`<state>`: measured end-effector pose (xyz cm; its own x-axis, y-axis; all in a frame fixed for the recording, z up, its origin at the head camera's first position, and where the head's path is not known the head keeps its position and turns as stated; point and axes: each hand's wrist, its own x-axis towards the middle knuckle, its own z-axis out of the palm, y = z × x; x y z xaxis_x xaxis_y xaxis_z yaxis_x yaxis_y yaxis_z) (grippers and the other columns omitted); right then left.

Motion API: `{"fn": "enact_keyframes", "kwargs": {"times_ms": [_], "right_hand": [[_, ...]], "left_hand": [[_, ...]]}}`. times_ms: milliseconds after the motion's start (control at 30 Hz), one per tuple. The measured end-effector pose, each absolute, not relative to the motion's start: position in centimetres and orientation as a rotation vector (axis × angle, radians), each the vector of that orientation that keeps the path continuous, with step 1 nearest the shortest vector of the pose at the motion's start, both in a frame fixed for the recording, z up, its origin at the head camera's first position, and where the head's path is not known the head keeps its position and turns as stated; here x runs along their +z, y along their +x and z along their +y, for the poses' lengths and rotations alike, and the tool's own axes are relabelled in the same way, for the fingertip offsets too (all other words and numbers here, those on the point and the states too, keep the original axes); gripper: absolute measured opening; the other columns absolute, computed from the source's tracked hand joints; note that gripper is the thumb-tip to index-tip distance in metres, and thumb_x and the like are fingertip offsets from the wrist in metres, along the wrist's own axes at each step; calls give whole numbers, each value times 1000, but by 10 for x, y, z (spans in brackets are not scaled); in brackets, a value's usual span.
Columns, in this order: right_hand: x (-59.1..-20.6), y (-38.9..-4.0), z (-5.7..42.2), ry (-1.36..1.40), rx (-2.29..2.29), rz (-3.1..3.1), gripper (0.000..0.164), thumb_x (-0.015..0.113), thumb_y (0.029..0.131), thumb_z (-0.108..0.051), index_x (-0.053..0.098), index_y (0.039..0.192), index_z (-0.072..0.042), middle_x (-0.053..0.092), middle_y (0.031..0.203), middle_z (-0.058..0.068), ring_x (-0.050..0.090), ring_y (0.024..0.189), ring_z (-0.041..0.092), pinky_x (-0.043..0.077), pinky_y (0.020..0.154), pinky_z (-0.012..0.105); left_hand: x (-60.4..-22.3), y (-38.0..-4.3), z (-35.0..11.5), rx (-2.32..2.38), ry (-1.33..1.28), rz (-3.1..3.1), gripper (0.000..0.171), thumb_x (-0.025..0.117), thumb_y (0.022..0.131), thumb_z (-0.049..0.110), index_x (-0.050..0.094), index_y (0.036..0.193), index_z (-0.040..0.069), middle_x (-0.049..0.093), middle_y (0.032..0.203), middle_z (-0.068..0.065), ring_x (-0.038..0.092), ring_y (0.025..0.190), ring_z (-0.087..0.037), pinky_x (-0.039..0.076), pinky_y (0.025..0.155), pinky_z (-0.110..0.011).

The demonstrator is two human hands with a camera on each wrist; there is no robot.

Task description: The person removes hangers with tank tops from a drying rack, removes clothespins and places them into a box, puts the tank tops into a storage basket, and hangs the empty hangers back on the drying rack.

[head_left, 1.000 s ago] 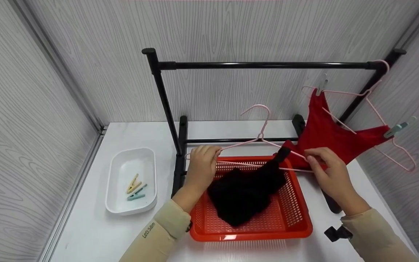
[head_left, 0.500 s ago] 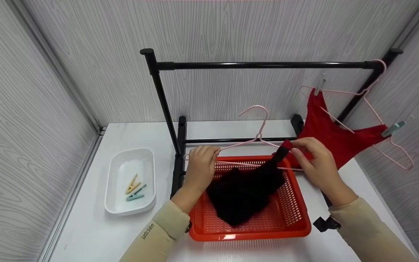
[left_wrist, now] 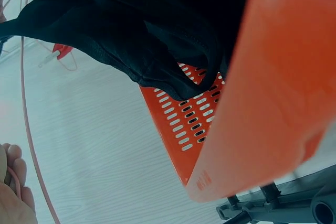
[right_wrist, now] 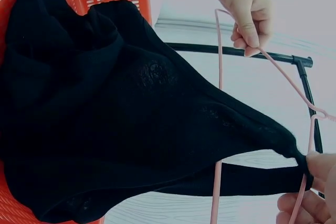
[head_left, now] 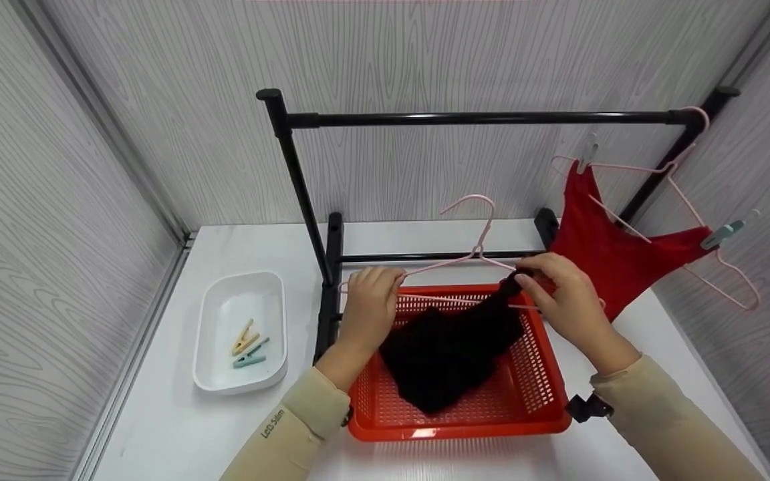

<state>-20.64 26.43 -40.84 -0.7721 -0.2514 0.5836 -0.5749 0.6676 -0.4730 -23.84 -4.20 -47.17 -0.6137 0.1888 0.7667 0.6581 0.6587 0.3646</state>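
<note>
A pink hanger is held above the basket by my left hand, whose fingers curl round its left arm. My right hand pinches the strap of a black garment against the hanger's right arm. In the right wrist view the black garment stretches from the basket to my right fingertips, its strap looped over the pink hanger. The garment's lower part lies bunched in a red basket.
A black rack stands behind. At its right end hangs a red garment, clipped to another pink hanger by pale clothespins. On the left, a white tray holds a yellow clothespin and a teal clothespin.
My right hand has slid left along the hanger from its right arm to the black strap and now pinches it there. The left hand has kept its hold.
</note>
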Motion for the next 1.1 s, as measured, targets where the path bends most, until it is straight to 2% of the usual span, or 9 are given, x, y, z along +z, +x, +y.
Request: {"fn": "enact_keyframes", "kwargs": {"times_ms": [233,433,667,867,1100], "right_hand": [[-411,-206,264,627,917,-2388,23,73,87,4,72,108,-5,68,99,6,58,87,12,45,81,8],[-415,-205,263,608,963,-2345,22,71,89,4,72,108,-5,68,100,4,56,81,12,45,75,11],[-416,-204,260,627,1001,-2278,20,71,89,4,72,106,-6,69,100,4,59,83,13,46,78,11],[-419,-206,262,603,1007,-2253,16,70,89,3,72,103,-5,69,98,3,58,82,12,46,75,10],[-416,-203,264,509,1011,-2229,16,70,87,10,71,100,2,68,96,11,59,85,6,46,71,7]], "left_hand": [[-471,-238,-42,-839,-651,-2158,14,58,102,17,69,99,9,68,88,-1,60,80,-20,44,73,-37],[-471,-237,-44,-837,-654,-2164,14,57,102,18,68,99,10,68,89,-1,60,80,-20,44,74,-38],[-473,-238,-47,-841,-658,-2143,13,58,102,17,68,98,9,68,89,-1,59,79,-21,44,72,-37],[-476,-239,-52,-829,-654,-2133,12,59,101,16,68,98,9,67,87,-1,60,79,-21,45,72,-37],[-479,-239,-60,-836,-611,-2149,12,59,101,16,68,98,9,68,90,-2,60,82,-22,44,75,-37]]}}
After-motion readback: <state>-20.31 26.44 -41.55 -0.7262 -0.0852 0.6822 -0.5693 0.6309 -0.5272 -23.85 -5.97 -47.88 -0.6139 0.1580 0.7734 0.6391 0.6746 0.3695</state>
